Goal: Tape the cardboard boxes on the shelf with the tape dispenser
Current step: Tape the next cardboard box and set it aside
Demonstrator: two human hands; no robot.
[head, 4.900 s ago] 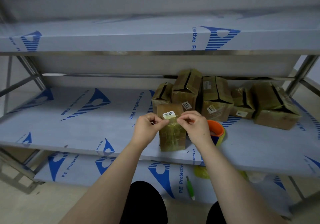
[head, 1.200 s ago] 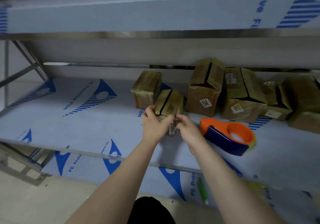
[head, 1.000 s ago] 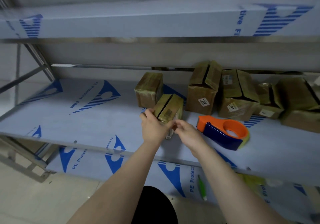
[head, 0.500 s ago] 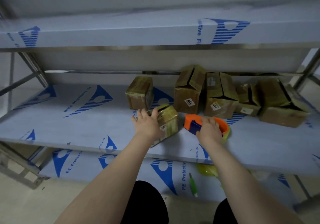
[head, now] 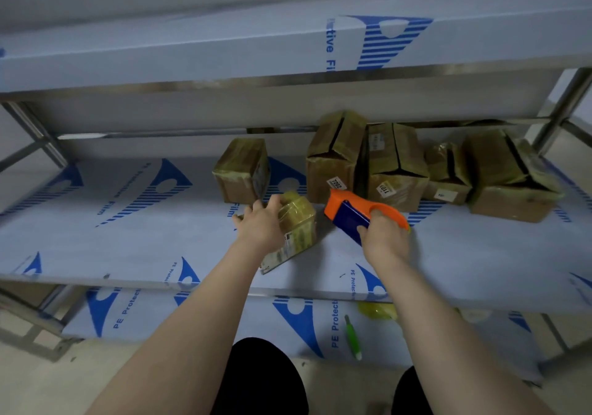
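Middle shelf (head: 128,238), metal under white-and-blue film. Near the back edge, left of centre: a tape-wrapped brown cardboard box (head: 242,171) stands alone. In front, a smaller tape-wrapped cardboard box (head: 299,232) lies tilted. The left hand (head: 261,227) holds it, thumb hooked over the top, fingers spread. Just beside, the right hand (head: 384,238) grips an orange-and-blue plastic tape dispenser (head: 347,211), fingers curled through its loop. Four brown boxes (head: 397,167) line the back right.
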